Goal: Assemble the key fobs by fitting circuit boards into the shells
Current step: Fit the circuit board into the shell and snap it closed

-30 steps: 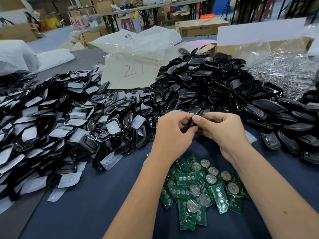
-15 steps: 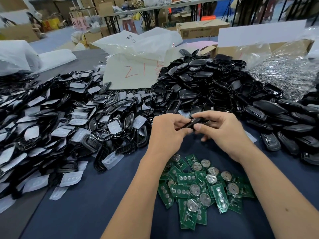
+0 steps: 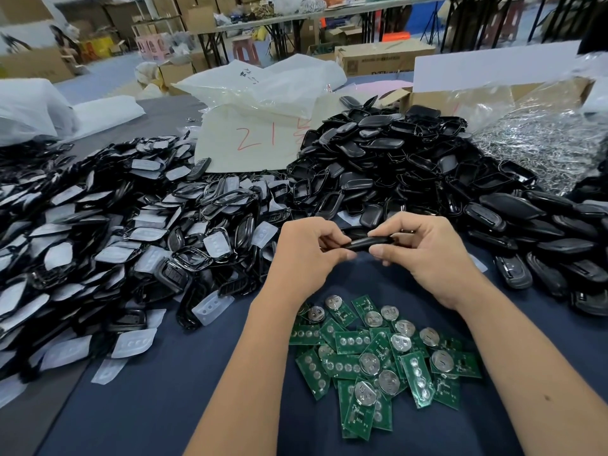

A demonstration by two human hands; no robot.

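The left hand point(image 3: 304, 255) and right hand point(image 3: 424, 255) pinch opposite ends of one black key fob shell point(image 3: 362, 244) (seen edge-on), held above the green circuit boards point(image 3: 378, 360); the heaps of black shells point(image 3: 394, 166) lie beyond it.

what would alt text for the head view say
Both hands, left hand and right hand, pinch one black fob between them above a blue table. A loose pile of green boards lies just below the hands. Heaps of black shells and shells with white pads surround them.
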